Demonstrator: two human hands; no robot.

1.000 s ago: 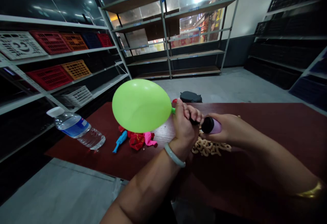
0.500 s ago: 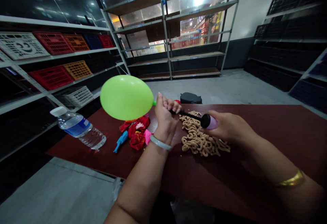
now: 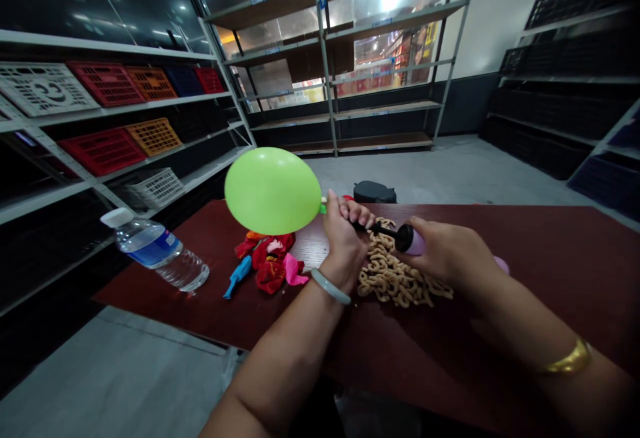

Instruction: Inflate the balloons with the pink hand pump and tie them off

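An inflated green balloon point(image 3: 273, 191) floats above the table to the left of my left hand point(image 3: 347, 228). That hand is closed at the balloon's neck and round the black end of a hand balloon pump point(image 3: 413, 241). My right hand point(image 3: 447, 248) wraps round the pump's purple barrel. Between the two hands a short stretch of black rod shows, and a purple end of the barrel peeks out behind my right wrist. How the neck sits on the nozzle is hidden by my fingers. Beneath the pump lies a pile of tan, ring-shaped pieces point(image 3: 400, 281).
Deflated red, pink and blue balloons point(image 3: 270, 265) lie on the dark red table point(image 3: 540, 251). A water bottle point(image 3: 155, 251) stands at its left. A dark rounded object point(image 3: 374, 191) shows past the far edge. Shelves with crates point(image 3: 107, 83) line the left wall.
My left hand and the green balloon have moved right, closer to my right hand. Less black rod shows between the hands. The purple end behind my right wrist has come into view.
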